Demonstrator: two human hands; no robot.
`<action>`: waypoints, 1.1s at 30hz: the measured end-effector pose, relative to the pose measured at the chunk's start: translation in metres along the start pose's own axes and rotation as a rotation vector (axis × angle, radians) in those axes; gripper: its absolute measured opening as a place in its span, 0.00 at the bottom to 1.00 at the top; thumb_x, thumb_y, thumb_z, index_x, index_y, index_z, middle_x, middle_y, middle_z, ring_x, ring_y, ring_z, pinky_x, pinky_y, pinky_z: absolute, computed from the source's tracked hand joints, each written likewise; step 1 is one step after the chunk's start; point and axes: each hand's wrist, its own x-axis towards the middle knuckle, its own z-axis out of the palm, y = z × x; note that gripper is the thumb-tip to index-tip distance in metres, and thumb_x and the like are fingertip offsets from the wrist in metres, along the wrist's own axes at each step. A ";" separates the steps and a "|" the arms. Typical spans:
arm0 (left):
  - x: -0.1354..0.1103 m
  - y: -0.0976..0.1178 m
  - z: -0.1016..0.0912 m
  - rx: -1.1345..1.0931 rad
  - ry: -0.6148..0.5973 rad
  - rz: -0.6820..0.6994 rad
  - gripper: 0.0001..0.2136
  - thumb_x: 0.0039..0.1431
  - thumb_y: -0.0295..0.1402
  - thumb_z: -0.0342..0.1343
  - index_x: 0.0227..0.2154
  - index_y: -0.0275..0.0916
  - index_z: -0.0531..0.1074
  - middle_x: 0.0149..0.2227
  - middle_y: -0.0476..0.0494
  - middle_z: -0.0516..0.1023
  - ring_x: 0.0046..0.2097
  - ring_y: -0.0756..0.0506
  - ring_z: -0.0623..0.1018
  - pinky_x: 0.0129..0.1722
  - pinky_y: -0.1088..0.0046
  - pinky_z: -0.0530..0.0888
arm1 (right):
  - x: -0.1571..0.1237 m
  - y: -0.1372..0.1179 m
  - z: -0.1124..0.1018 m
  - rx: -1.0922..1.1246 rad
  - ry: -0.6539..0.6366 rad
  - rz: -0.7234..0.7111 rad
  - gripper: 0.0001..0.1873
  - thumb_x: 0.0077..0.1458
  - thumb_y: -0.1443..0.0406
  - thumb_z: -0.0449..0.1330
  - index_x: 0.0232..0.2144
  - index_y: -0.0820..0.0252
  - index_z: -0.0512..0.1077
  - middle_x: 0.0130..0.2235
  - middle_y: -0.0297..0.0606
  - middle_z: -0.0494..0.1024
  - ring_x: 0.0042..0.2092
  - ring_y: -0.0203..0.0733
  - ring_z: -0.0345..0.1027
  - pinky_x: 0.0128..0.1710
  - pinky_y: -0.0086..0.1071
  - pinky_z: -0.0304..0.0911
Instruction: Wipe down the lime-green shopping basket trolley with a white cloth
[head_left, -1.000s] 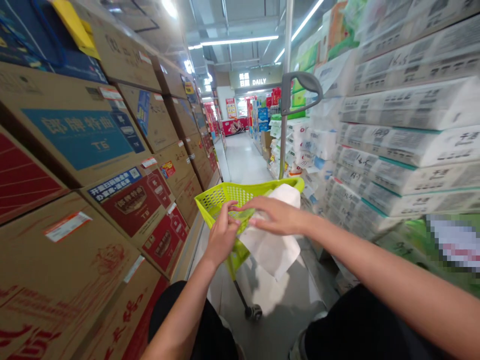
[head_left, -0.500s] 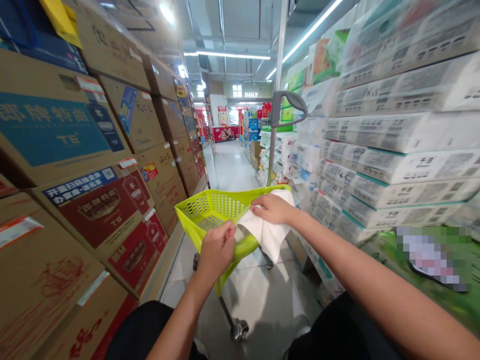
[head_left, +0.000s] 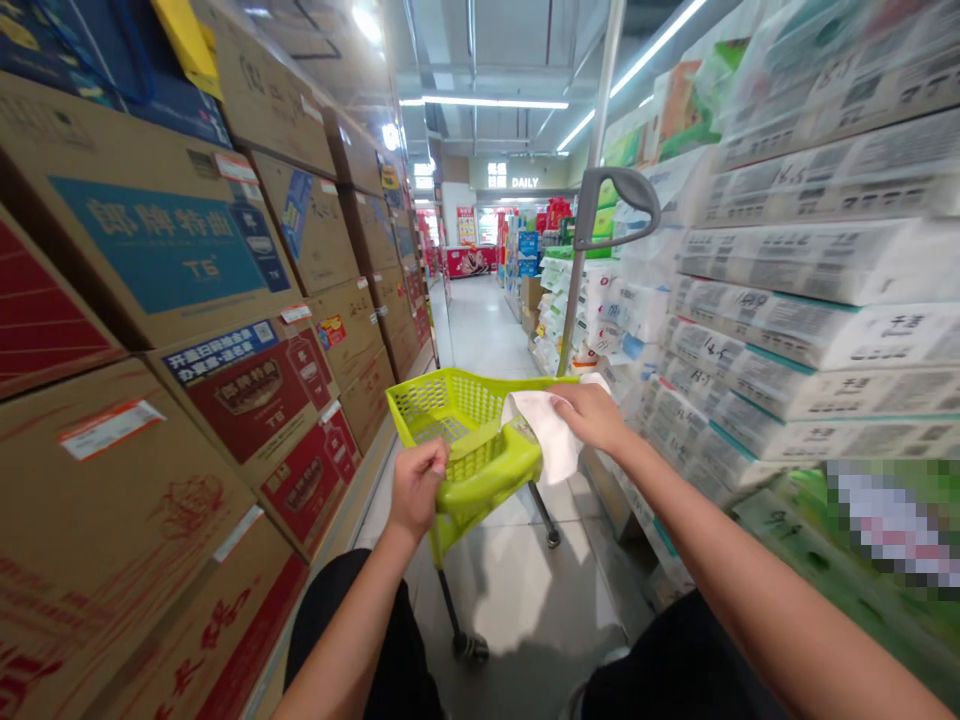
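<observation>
A lime-green basket cart (head_left: 491, 480) stands tilted before me on dark legs with casters. Its grey handle (head_left: 585, 210) rises on a metal pole behind the far right corner. My left hand (head_left: 418, 485) is closed around the near left part of the basket's rim. On the right side, my right hand (head_left: 589, 415) presses a white cloth (head_left: 559, 440) against the rim, fingers bent over it. The cloth drapes over the near right corner and hangs down outside. The underside of the left hand's grip is hidden.
Stacked cardboard cartons (head_left: 195, 250) line the left side close by. Piles of wrapped tissue packs (head_left: 795, 345) stand on the right, with a green pack (head_left: 795, 560) lower down. A tiled aisle (head_left: 480, 310) runs ahead between shelves.
My right hand has slid the cloth along the rim, uncovering more of the near green edge. The left hand still grips the rim. The view has turned slightly left.
</observation>
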 end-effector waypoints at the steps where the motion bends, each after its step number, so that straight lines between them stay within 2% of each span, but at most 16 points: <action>1: 0.001 -0.002 -0.002 -0.011 -0.003 -0.020 0.13 0.52 0.40 0.45 0.18 0.42 0.51 0.19 0.51 0.55 0.25 0.48 0.60 0.29 0.68 0.57 | -0.005 -0.009 0.000 0.015 0.019 -0.040 0.24 0.65 0.56 0.45 0.54 0.56 0.72 0.53 0.41 0.76 0.54 0.49 0.69 0.52 0.37 0.58; 4: 0.001 -0.003 -0.004 -0.031 -0.025 -0.059 0.15 0.50 0.45 0.45 0.18 0.42 0.50 0.19 0.50 0.56 0.26 0.47 0.59 0.30 0.68 0.58 | -0.018 -0.034 -0.006 0.028 0.057 -0.143 0.23 0.64 0.56 0.47 0.55 0.56 0.71 0.56 0.42 0.74 0.54 0.50 0.68 0.53 0.38 0.57; 7: 0.001 -0.003 -0.004 -0.092 -0.060 -0.054 0.16 0.46 0.49 0.45 0.19 0.43 0.50 0.20 0.50 0.55 0.26 0.47 0.58 0.30 0.68 0.58 | -0.027 -0.058 -0.016 -0.031 0.043 -0.206 0.20 0.63 0.57 0.48 0.49 0.56 0.74 0.50 0.43 0.78 0.51 0.50 0.69 0.54 0.41 0.56; 11: -0.001 -0.005 -0.005 -0.185 -0.104 -0.048 0.16 0.44 0.48 0.46 0.19 0.43 0.50 0.20 0.50 0.55 0.26 0.48 0.57 0.29 0.68 0.58 | -0.027 -0.080 -0.026 -0.071 -0.058 -0.273 0.20 0.63 0.55 0.49 0.47 0.57 0.74 0.45 0.42 0.79 0.49 0.49 0.70 0.54 0.41 0.55; 13: -0.002 -0.004 -0.003 -0.222 -0.114 -0.029 0.15 0.45 0.47 0.47 0.19 0.43 0.50 0.20 0.50 0.56 0.26 0.48 0.58 0.29 0.68 0.58 | -0.017 -0.083 -0.029 -0.070 -0.185 -0.235 0.22 0.63 0.52 0.48 0.45 0.56 0.75 0.44 0.42 0.80 0.46 0.49 0.72 0.47 0.37 0.59; 16: -0.002 0.001 0.005 -0.220 -0.125 -0.013 0.16 0.47 0.48 0.47 0.19 0.43 0.50 0.20 0.50 0.56 0.26 0.48 0.58 0.29 0.68 0.59 | 0.008 -0.077 -0.030 -0.115 -0.399 -0.061 0.28 0.62 0.47 0.46 0.38 0.57 0.78 0.41 0.44 0.81 0.41 0.49 0.74 0.38 0.34 0.60; 18: -0.003 0.005 0.013 -0.181 -0.115 0.001 0.17 0.49 0.49 0.46 0.19 0.43 0.51 0.20 0.50 0.56 0.26 0.48 0.59 0.29 0.68 0.59 | 0.023 -0.073 -0.030 -0.144 -0.454 0.061 0.30 0.62 0.46 0.46 0.37 0.60 0.79 0.40 0.48 0.81 0.39 0.49 0.74 0.35 0.34 0.59; 21: -0.004 0.011 0.025 -0.146 -0.059 0.040 0.17 0.55 0.48 0.43 0.18 0.42 0.53 0.20 0.50 0.58 0.26 0.48 0.61 0.29 0.68 0.60 | 0.029 -0.070 -0.031 -0.135 -0.371 0.129 0.30 0.63 0.49 0.44 0.36 0.63 0.79 0.39 0.49 0.81 0.39 0.48 0.74 0.34 0.33 0.59; 24: -0.004 0.012 0.032 -0.130 0.025 0.054 0.18 0.62 0.43 0.40 0.18 0.42 0.56 0.20 0.50 0.60 0.25 0.48 0.63 0.30 0.67 0.60 | 0.007 -0.066 -0.031 -0.109 -0.231 0.075 0.29 0.65 0.51 0.43 0.36 0.61 0.79 0.37 0.45 0.81 0.39 0.45 0.73 0.37 0.32 0.59; 27: -0.004 0.007 0.034 -0.130 0.092 0.079 0.20 0.64 0.41 0.39 0.17 0.42 0.57 0.19 0.50 0.60 0.24 0.49 0.64 0.28 0.68 0.59 | -0.031 -0.059 -0.026 -0.093 -0.038 -0.077 0.24 0.66 0.54 0.44 0.45 0.58 0.76 0.45 0.43 0.80 0.48 0.47 0.71 0.49 0.36 0.59; 30: -0.002 0.001 0.034 -0.139 0.093 0.128 0.20 0.64 0.41 0.40 0.16 0.41 0.56 0.18 0.50 0.59 0.23 0.49 0.62 0.27 0.69 0.57 | -0.067 -0.052 -0.018 -0.073 0.160 -0.165 0.26 0.66 0.54 0.45 0.58 0.58 0.68 0.58 0.45 0.71 0.60 0.49 0.61 0.59 0.43 0.52; 33: 0.001 0.001 0.032 -0.092 0.003 0.157 0.19 0.62 0.40 0.45 0.16 0.41 0.54 0.18 0.52 0.55 0.23 0.50 0.59 0.27 0.70 0.54 | -0.083 -0.050 -0.018 -0.085 0.205 -0.139 0.28 0.65 0.52 0.46 0.62 0.57 0.63 0.62 0.46 0.66 0.62 0.52 0.56 0.61 0.46 0.49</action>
